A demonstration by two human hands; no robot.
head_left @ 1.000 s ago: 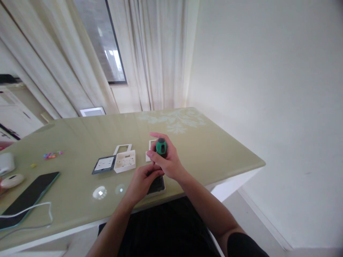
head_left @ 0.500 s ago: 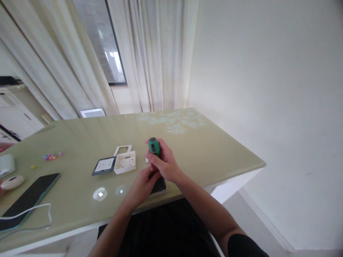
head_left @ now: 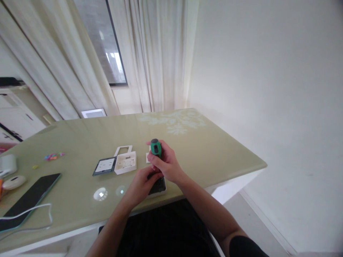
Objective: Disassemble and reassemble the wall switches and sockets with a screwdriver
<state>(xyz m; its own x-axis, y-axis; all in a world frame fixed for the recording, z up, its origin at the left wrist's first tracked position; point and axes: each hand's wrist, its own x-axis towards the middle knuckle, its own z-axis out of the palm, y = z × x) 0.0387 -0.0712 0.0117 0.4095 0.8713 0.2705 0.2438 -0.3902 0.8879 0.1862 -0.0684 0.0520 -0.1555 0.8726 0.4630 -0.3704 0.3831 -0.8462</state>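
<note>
A green screwdriver with a grey butt end (head_left: 155,147) stands nearly upright in my right hand (head_left: 167,163), whose fingers wrap its handle. My left hand (head_left: 142,182) is closed just below, by the lower end of the screwdriver; whatever its fingertips pinch is hidden. Under both hands lies a white-edged piece with a dark face (head_left: 158,187), close to the table's front edge and partly covered by my left hand. The screwdriver's tip is out of sight. Behind my hands, a small white piece (head_left: 148,158) shows in part.
To the left lie an open white box (head_left: 125,162), a dark-framed plate (head_left: 105,165) and a white frame (head_left: 123,148). Farther left on the table (head_left: 227,150) are a phone (head_left: 32,196), a white cable (head_left: 50,214), a white rounded object (head_left: 14,182) and small colourful bits (head_left: 53,156).
The screwdriver's handle and my right hand sit very slightly farther right and lower. More of the small white piece behind them shows. My left hand has barely moved.
</note>
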